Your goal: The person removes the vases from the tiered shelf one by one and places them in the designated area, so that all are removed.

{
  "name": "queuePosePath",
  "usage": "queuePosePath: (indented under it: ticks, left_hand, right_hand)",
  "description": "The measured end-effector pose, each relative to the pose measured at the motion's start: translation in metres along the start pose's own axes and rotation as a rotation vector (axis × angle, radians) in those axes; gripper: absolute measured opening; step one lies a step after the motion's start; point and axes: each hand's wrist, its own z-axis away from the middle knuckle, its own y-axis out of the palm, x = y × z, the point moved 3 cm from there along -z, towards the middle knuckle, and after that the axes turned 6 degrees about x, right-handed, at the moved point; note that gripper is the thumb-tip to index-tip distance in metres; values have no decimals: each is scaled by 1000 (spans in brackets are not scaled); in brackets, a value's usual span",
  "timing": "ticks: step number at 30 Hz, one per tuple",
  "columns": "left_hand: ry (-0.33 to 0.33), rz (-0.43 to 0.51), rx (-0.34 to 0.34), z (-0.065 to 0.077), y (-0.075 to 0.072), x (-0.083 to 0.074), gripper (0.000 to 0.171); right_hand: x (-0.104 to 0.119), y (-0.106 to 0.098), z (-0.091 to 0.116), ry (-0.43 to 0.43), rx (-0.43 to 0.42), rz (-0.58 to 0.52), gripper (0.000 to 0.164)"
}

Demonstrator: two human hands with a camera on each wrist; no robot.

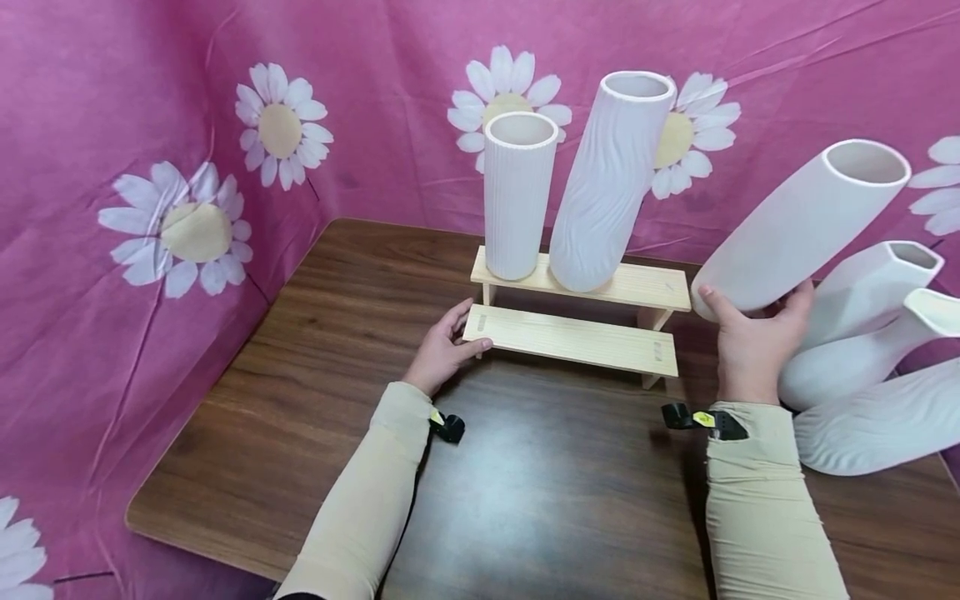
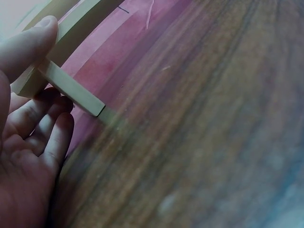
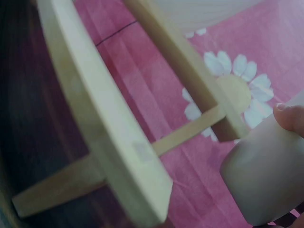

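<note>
A two-step pale wooden stand (image 1: 570, 337) is on the brown table. My left hand (image 1: 444, 350) grips the left end of its lower step, thumb on top and fingers below. In my right hand (image 1: 757, 346) is a smooth white cylindrical vase (image 1: 802, 225), held near its base and tilted, beside the stand's right end. On the upper step stand a ribbed white vase (image 1: 519, 200) and, to its right, a taller wavy-textured white vase (image 1: 615, 179). The right wrist view shows the held vase's base (image 3: 266, 175) close to the upper step's end.
At the right of the table are a white vase with an angular mouth (image 1: 862, 287), a narrow-necked white vase (image 1: 847, 362) and a wavy white vase (image 1: 877, 425). A pink daisy-print cloth (image 1: 390, 108) hangs behind the table (image 1: 262, 400).
</note>
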Motion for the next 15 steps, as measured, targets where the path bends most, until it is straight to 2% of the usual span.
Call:
queuePosePath:
  ticks: [8, 15]
  left_hand:
    - [6, -6, 5, -1, 2, -2, 86]
    - [4, -3, -7, -1, 1, -1, 85]
  right_hand:
    - [-12, -16, -5, 37, -51, 125, 99]
    - [-15, -21, -4, 72, -49, 265, 95]
